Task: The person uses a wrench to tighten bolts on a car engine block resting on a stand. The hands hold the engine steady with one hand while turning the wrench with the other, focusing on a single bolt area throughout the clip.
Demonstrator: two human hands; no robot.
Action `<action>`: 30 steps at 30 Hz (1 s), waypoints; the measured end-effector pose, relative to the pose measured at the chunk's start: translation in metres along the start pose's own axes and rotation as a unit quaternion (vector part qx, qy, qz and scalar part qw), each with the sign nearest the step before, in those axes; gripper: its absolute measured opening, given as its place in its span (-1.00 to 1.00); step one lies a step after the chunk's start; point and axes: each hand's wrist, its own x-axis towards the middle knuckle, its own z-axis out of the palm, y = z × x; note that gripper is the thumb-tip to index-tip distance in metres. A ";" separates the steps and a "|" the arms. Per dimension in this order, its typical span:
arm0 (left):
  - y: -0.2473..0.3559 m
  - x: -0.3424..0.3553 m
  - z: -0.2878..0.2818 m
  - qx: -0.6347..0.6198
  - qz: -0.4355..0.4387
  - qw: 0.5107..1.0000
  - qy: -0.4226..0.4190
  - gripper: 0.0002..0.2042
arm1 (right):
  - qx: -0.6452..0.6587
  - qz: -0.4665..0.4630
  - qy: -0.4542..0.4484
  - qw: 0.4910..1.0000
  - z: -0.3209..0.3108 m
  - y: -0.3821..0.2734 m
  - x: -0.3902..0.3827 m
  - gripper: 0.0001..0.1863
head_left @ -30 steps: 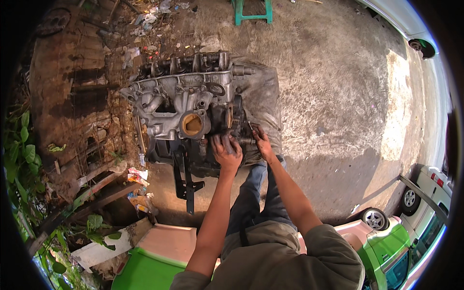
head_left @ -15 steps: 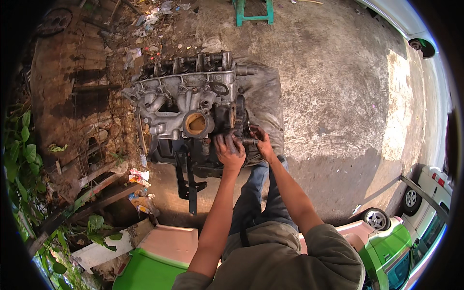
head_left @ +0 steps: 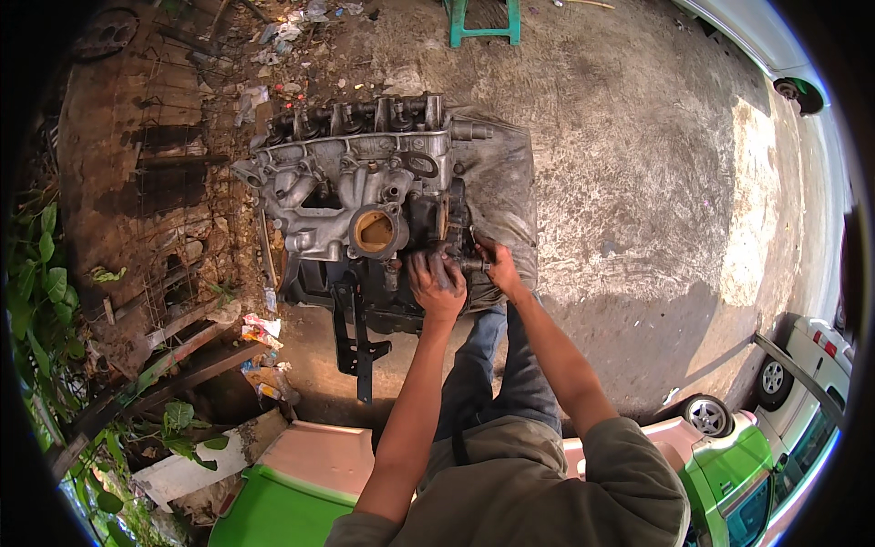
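Observation:
A greasy car engine (head_left: 365,155) lies before me, its grey metal manifold (head_left: 314,228) on the near side with a round opening. My left hand (head_left: 437,283), blackened at the fingers, curls over a dark cylindrical engine part at the near right corner. Close beside it, my right hand (head_left: 499,267) has its fingers bent together at the end of that part, by a short metal stub. Whatever those fingers pinch is too small and dark to make out. From the engine's near side a black metal bracket (head_left: 363,356) sticks out toward me.
Under the engine's right side lies a dark sheet (head_left: 506,173). A green stool (head_left: 484,35) stands beyond it. Rubbish and rusty mesh (head_left: 169,219) line the left. Behind me are a green and pink vehicle (head_left: 292,506) and a loose wheel (head_left: 708,415).
Both hands stay at the same engine corner. The fingers of my right hand have shifted slightly around the stub. The whole view has moved a little.

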 end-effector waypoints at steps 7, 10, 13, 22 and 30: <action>0.000 0.000 0.000 0.002 0.003 1.000 0.006 -0.84 | -0.073 -0.057 -0.054 0.994 -0.010 -0.007 0.002 -0.33; 0.000 0.001 0.001 -0.001 0.006 1.000 0.014 -0.85 | -0.064 -0.049 -0.048 0.996 -0.011 -0.011 0.001 -0.36; 0.000 0.002 0.001 -0.002 0.011 1.000 0.018 -0.85 | 0.057 0.027 -0.038 0.997 -0.012 -0.015 0.003 -0.55; 0.000 -0.001 0.002 -0.001 -0.004 1.000 0.012 -0.88 | 0.183 0.093 -0.032 0.978 -0.012 -0.027 0.039 -0.73; 0.000 0.000 0.001 0.015 0.005 1.000 0.025 -0.87 | 0.013 0.146 -0.037 0.989 -0.009 -0.040 0.048 -0.66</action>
